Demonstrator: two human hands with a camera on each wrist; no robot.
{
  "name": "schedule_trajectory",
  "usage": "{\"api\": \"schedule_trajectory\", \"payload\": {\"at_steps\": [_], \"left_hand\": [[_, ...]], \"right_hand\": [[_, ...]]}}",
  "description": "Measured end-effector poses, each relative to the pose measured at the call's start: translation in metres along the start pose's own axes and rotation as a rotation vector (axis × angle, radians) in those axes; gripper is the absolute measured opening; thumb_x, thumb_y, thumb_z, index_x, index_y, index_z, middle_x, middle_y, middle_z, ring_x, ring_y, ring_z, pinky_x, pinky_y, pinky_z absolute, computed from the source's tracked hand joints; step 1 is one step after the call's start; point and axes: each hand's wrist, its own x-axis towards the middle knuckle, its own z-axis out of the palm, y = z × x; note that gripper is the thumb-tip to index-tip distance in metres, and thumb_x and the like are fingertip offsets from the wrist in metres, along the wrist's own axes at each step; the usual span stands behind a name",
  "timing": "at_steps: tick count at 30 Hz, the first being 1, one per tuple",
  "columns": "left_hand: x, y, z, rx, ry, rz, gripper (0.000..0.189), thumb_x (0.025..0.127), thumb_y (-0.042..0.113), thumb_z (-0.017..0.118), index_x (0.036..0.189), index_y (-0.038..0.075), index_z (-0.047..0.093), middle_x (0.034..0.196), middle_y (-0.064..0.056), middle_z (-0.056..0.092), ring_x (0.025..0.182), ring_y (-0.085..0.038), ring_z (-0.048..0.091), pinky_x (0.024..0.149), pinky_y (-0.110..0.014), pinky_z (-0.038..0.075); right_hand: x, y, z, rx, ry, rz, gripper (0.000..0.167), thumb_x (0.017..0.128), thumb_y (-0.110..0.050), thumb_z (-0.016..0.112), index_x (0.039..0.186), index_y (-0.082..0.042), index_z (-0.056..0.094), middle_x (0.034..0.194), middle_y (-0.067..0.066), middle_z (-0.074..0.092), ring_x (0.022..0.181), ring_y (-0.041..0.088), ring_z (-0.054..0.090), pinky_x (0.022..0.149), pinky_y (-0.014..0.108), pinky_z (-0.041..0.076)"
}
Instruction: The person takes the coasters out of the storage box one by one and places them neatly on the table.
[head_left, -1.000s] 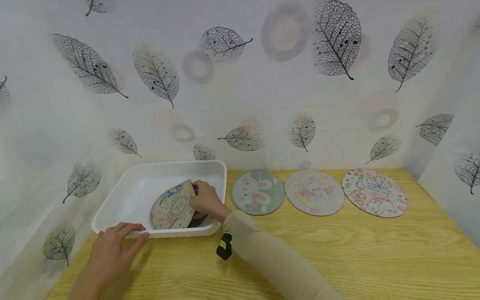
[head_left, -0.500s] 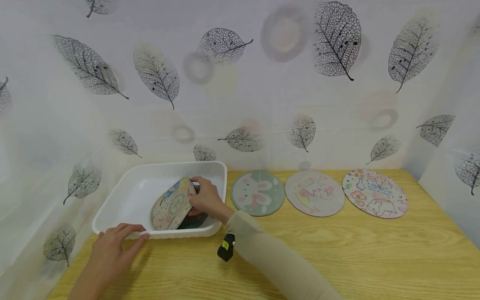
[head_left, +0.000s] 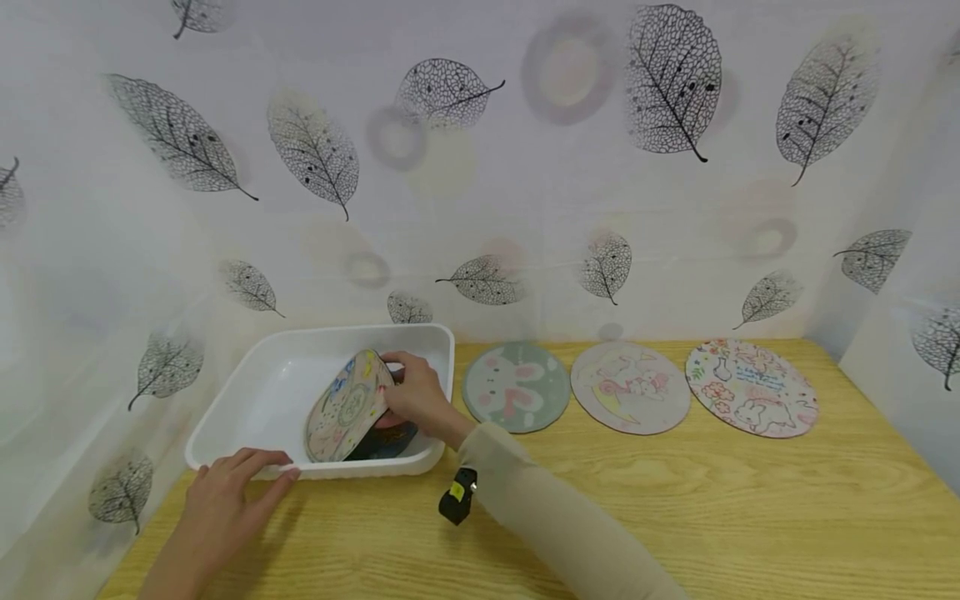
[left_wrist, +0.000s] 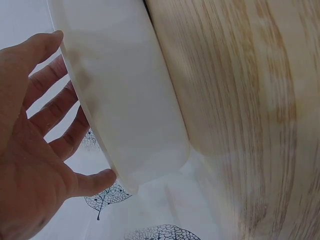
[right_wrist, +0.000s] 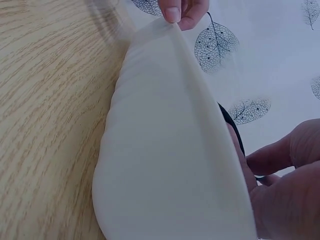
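In the head view my right hand (head_left: 416, 392) pinches the right edge of a round mouse pad (head_left: 347, 417) with a floral print. That pad stands tilted inside a white tray (head_left: 255, 358), its lower left edge down in the tray. Beneath it lies a dark pad (head_left: 392, 442), mostly covered. My left hand (head_left: 225, 496) holds the tray's near rim at the left, with the thumb outside and fingers over the edge. In the left wrist view the left hand (left_wrist: 45, 125) touches the rim; in the right wrist view the tray wall (right_wrist: 160, 135) partly hides the right hand (right_wrist: 295, 185).
A row of three round pads lies right of the tray: a grey-green rabbit one (head_left: 516, 387), a pale pink one (head_left: 630, 387) and a flowered rabbit one (head_left: 752, 387). Under everything is a wooden table (head_left: 675, 492); a leaf-print curtain (head_left: 525, 192) hangs behind.
The right hand has raised the right side of the floral mouse pad, tilting it more steeply, and more of the dark pad shows below. My left hand stays on the rim.
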Motion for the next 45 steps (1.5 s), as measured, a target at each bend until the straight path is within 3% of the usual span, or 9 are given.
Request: {"api": "schedule_trajectory", "payload": {"at_steps": [9, 26, 45], "left_hand": [[0.0, -0.001, 0.001, 0.005, 0.005, 0.0, 0.019, 0.087, 0.028, 0.081, 0.1, 0.014, 0.076, 0.104, -0.01, 0.075, 0.102, -0.049, 0.066, 0.088, -0.087, 0.03], [-0.001, 0.002, 0.002, 0.013, 0.016, 0.005, 0.02, 0.087, 0.027, 0.081, 0.1, 0.013, 0.076, 0.104, -0.011, 0.076, 0.101, -0.048, 0.066, 0.088, -0.087, 0.03], [0.0, 0.003, 0.001, 0.03, 0.0, -0.022, 0.021, 0.089, 0.028, 0.08, 0.101, 0.012, 0.076, 0.105, -0.014, 0.075, 0.103, -0.051, 0.065, 0.09, -0.087, 0.029]], "right_hand": [[-0.005, -0.003, -0.003, 0.011, 0.004, -0.009, 0.063, 0.088, 0.012, 0.061, 0.144, -0.016, 0.056, 0.118, 0.014, 0.064, 0.069, 0.021, 0.071, 0.063, 0.041, 0.064], [-0.011, -0.008, -0.016, 0.049, -0.007, -0.041, 0.063, 0.088, 0.013, 0.057, 0.144, -0.016, 0.056, 0.124, 0.016, 0.061, 0.071, 0.021, 0.07, 0.064, 0.04, 0.064], [-0.019, -0.016, -0.023, 0.063, 0.028, -0.049, 0.071, 0.082, 0.021, 0.049, 0.142, -0.017, 0.057, 0.126, 0.018, 0.06, 0.076, 0.023, 0.07, 0.063, 0.04, 0.064]]}}
